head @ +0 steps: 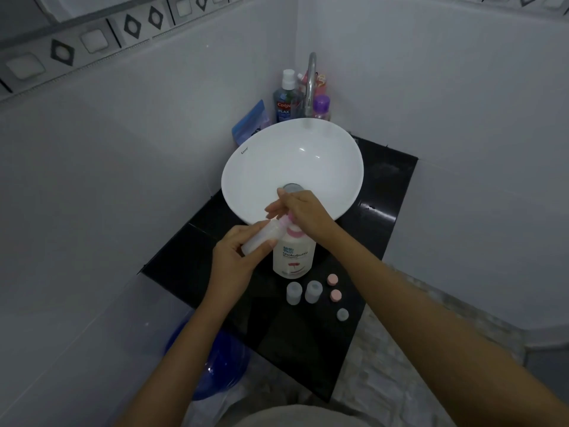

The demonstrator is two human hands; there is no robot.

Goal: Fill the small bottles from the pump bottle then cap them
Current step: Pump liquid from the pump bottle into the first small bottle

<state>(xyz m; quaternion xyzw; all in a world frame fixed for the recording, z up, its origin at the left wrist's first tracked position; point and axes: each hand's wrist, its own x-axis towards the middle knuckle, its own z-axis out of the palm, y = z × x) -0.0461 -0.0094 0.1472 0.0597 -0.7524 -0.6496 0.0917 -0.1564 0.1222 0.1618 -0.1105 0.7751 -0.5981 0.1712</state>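
A white pump bottle [294, 257] with a pink pump stands on the black counter [308, 349] in front of the basin. My right hand [303, 215] rests on top of its pump head. My left hand [235, 257] holds a small translucent bottle [261, 237] tilted, its mouth against the pump's pink spout. Two more small bottles [293, 293] [313, 291] stand upright and uncapped in front of the pump bottle. To their right lie two pink caps [332, 279] [336, 294] and one pale cap [342, 314].
A white oval basin [246, 177] sits behind the pump bottle, with a chrome tap [311, 84] over it. Mouthwash [284, 100], a purple-capped bottle [321, 106] and a blue pouch [248, 124] crowd the back corner. A blue bucket [212, 362] stands on the floor left of the counter.
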